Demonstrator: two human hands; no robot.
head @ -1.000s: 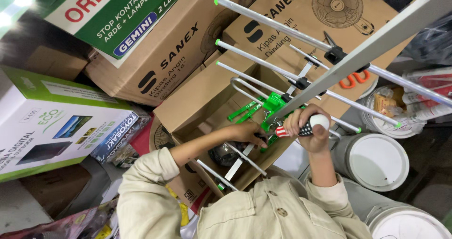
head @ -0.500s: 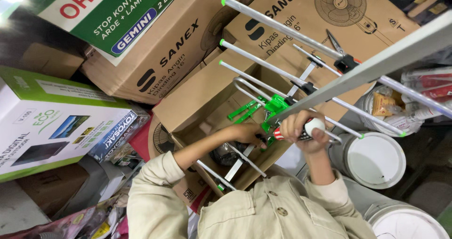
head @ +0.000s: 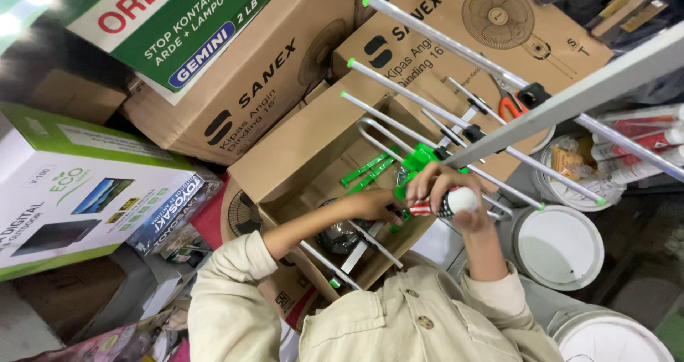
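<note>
A metal antenna (head: 456,130) with green-tipped rods and a long grey boom (head: 591,91) lies across an open cardboard box (head: 299,155). A green plastic bracket (head: 420,159) sits where the rods meet the boom. My right hand (head: 445,191) grips a screwdriver (head: 449,204) with a red, white and black striped handle, its tip at the bracket. My left hand (head: 374,205) reaches in from the left and holds the antenna just below the bracket; its fingertips are hidden. My beige sleeves and shirt fill the bottom.
Large brown cardboard boxes (head: 235,98) with fan pictures are stacked behind. A white and green box (head: 78,191) lies at the left. White bucket lids (head: 559,248) and tubes stand at the right. Orange-handled scissors (head: 509,107) rest on a box.
Both hands stay at the green bracket. My right hand with the screwdriver has shifted slightly left and turned a little. The view has drifted slightly.
</note>
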